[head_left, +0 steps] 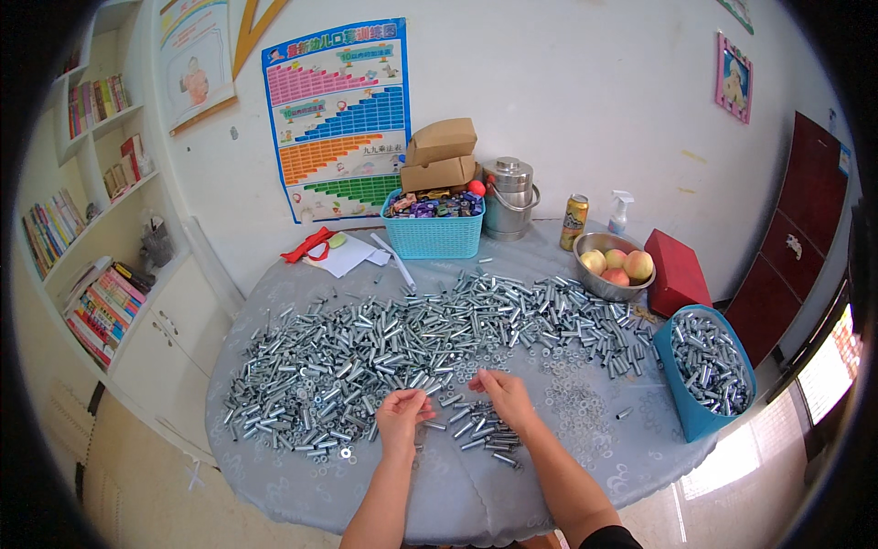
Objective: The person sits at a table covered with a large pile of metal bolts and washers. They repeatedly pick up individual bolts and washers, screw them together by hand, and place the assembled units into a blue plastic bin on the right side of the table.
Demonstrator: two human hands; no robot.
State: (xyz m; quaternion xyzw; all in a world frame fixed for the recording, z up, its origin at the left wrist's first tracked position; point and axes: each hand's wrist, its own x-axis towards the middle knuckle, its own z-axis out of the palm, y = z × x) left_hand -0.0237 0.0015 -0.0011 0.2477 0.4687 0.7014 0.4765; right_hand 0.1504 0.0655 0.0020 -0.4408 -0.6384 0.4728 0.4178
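My left hand is closed near the front middle of the table, fingertips pinched. A short silvery metal tube sticks out beside its fingertips and seems to be in its grip. To the right, my right hand is closed too, thumb and finger pinched together; whatever lies between them is too small to make out. Between the forearms lies a small group of metal tubes with bolts. Beyond both hands spreads a wide heap of loose metal tubes. Small washers are scattered right of my right hand.
A blue bin full of metal tubes stands at the right edge of the grey-covered table. Farther back are a fruit bowl, red box, drink can, metal canister and turquoise basket. Shelves stand left.
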